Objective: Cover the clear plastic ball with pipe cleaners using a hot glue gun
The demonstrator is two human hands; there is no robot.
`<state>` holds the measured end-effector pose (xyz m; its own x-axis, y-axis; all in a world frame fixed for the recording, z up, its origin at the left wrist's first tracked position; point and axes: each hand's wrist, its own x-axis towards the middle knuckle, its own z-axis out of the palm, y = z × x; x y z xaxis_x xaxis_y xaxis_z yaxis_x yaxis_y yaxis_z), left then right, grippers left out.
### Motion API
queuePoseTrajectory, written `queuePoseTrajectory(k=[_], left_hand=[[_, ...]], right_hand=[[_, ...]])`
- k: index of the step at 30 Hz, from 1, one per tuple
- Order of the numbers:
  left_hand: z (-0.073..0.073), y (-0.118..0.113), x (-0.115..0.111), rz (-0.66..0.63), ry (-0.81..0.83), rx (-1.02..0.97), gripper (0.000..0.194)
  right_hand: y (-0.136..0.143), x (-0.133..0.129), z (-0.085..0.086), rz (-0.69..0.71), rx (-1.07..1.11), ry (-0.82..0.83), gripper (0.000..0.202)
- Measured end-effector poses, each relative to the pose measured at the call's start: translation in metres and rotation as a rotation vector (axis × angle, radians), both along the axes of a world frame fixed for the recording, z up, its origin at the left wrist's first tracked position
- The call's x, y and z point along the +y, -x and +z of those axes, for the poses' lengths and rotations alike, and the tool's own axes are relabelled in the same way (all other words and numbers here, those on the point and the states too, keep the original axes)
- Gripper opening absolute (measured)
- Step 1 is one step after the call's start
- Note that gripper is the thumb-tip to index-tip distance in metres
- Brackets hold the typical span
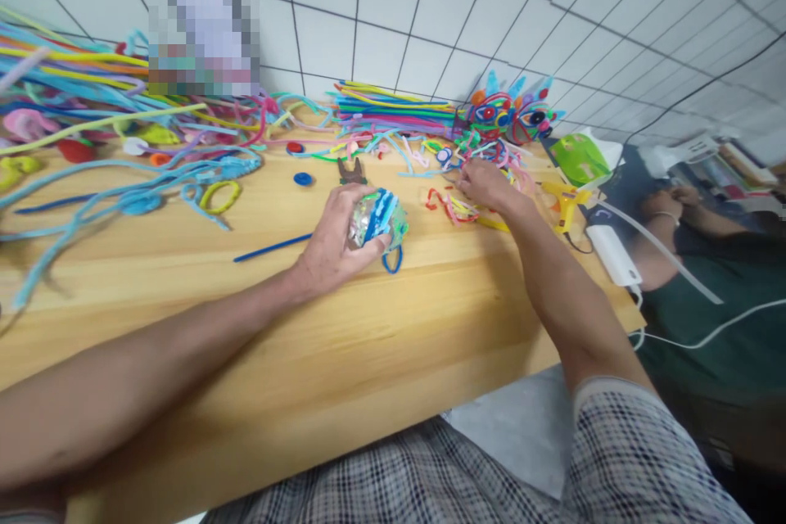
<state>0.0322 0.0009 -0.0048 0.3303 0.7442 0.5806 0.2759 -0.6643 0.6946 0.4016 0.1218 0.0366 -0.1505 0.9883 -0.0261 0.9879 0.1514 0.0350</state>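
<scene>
My left hand is wrapped round a rounded object with blue, light blue and green strips on it, held just above the wooden table. Behind it lie pliers with their jaws apart. A blue pipe cleaner extends left from beneath this hand, and a blue loop shows below the object. My right hand reaches into a pile of short coloured pipe cleaner pieces; its fingertips are pressed together, and whatever they hold is too small to make out.
Long pipe cleaners cover the left side, with a bundle by the tiled wall. Colourful masks, a yellow glue gun and a white power strip are at right. Another person's hands are beyond the edge.
</scene>
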Motion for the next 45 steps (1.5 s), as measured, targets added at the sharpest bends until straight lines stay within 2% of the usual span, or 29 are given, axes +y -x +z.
queuePoseTrajectory(k=[4,7,9,12,16,19,24,45], left_hand=[[-0.002,-0.002,0.001,-0.015,-0.018,-0.032,0.062],[-0.003,-0.003,0.002,-0.024,-0.012,-0.045,0.063],[-0.003,-0.003,0.002,-0.022,-0.013,-0.04,0.063],[-0.002,-0.002,0.002,-0.016,-0.007,-0.022,0.063],[0.0,-0.001,0.001,-0.022,-0.009,0.004,0.064],[0.0,-0.001,0.002,-0.014,-0.025,0.001,0.064],[-0.002,-0.002,0.002,0.003,-0.037,-0.005,0.066],[0.0,0.0,0.0,0.001,-0.02,0.009,0.065]], right_hand=[[0.008,-0.014,0.023,0.008,0.244,-0.122,0.016],[0.027,-0.048,0.046,0.043,0.503,-0.273,0.002],[0.046,-0.078,0.057,0.14,0.645,-0.333,0.006],[0.079,-0.122,0.057,0.272,0.742,-0.316,0.007],[0.109,-0.156,0.036,0.405,0.872,-0.285,0.004],[0.117,-0.16,0.023,0.423,0.906,-0.283,0.006],[0.118,-0.154,0.014,0.401,0.918,-0.221,0.008],[0.125,-0.157,0.006,0.33,0.973,-0.226,0.016]])
